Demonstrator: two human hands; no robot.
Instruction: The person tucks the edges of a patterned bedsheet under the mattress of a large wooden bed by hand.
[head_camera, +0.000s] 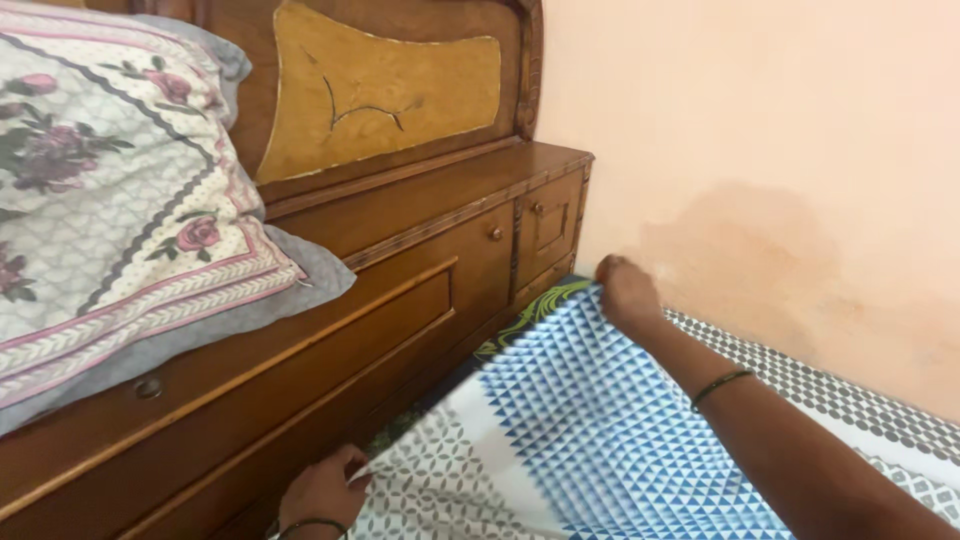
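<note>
At the bottom of the frame your left hand (322, 490) pinches the edge of the blue-and-white triangle-patterned bedsheet (590, 430), right beside the carved brown wooden headboard (400, 250). Further up, at centre right, your right hand (625, 293) closes its grip on the sheet's far corner near the peach wall (760, 130). A floral pillow (120, 210) leans at the upper left.
</note>
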